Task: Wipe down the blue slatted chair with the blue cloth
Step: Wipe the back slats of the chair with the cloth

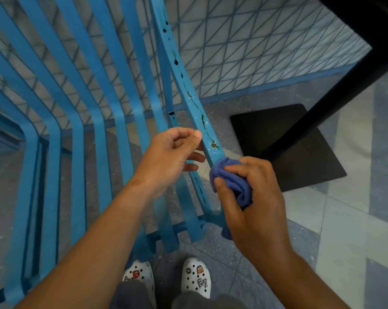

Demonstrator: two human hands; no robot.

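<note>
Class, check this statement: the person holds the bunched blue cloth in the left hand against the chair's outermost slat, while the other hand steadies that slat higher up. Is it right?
Not quite. The head view shows the blue cloth gripped in the right hand, not the left. The left hand is the one steadying the stained outermost slat higher up.

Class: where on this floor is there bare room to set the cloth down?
Free: pale tiles right of the right hand, below the black table base. Crowded: under the chair slats, and by the shoes.
</note>
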